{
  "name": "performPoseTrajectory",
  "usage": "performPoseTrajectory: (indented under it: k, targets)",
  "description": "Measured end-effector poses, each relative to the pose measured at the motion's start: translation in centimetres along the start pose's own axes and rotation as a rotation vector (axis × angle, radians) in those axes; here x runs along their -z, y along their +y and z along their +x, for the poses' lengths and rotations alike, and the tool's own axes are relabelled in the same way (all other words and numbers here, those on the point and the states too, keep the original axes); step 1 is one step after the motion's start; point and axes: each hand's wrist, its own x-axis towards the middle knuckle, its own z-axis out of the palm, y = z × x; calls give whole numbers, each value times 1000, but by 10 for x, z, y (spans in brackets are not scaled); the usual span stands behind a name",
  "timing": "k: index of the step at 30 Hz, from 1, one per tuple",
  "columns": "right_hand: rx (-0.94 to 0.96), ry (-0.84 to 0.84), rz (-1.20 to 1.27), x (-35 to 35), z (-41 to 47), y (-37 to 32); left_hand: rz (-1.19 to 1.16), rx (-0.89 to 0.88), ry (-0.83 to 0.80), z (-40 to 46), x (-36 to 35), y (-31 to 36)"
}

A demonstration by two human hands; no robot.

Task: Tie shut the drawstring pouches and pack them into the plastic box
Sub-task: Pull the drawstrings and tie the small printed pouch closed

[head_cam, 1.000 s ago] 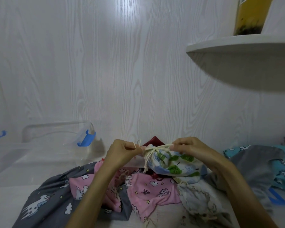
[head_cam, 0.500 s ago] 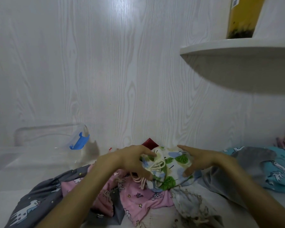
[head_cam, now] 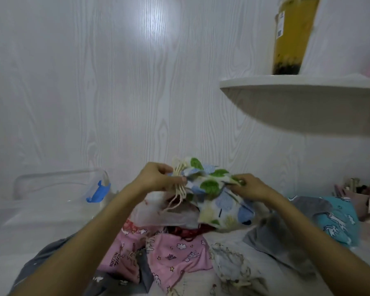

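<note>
dim, soft light | glare on wall [head_cam: 158,39] | shadow under shelf [head_cam: 308,86] | edges bowed, blurry

Left of the fingers [head_cam: 177,180] the plastic box [head_cam: 58,189] stands open-topped, with clear air between them. Below the fingers, heaped pouches [head_cam: 171,253] cover the desk. Up to their right a shelf [head_cam: 297,86] juts out from the wall [head_cam: 115,92] close behind.

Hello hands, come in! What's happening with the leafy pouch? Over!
Left hand pinches cream drawstring. Right hand grips leafy pouch, held above pile. Plastic box left, nothing blocking.
</note>
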Motion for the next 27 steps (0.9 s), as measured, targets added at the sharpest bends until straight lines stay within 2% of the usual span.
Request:
performPoseTrajectory:
  k: [4,7,12,18,23,27]
  targets:
    - [-106,-49,394,35,-16,-48,1,-18,116,-8,18,31]
    - [-134,-126,564,41,-22,-85,90,-72,143,-17,33,43]
    - [-148,-216,753,0,-26,-138,394,-75,-15,-45,65,34]
    - [-43,-201,1169,-50,-11,-215,334,-113,148,-65,148,39]
    - [94,-136,1338,-78,14,-279,333,-241,279,-58,203,39]
    - [120,-58,1276,-132,41,-291,245,-374,355,-54,215,1]
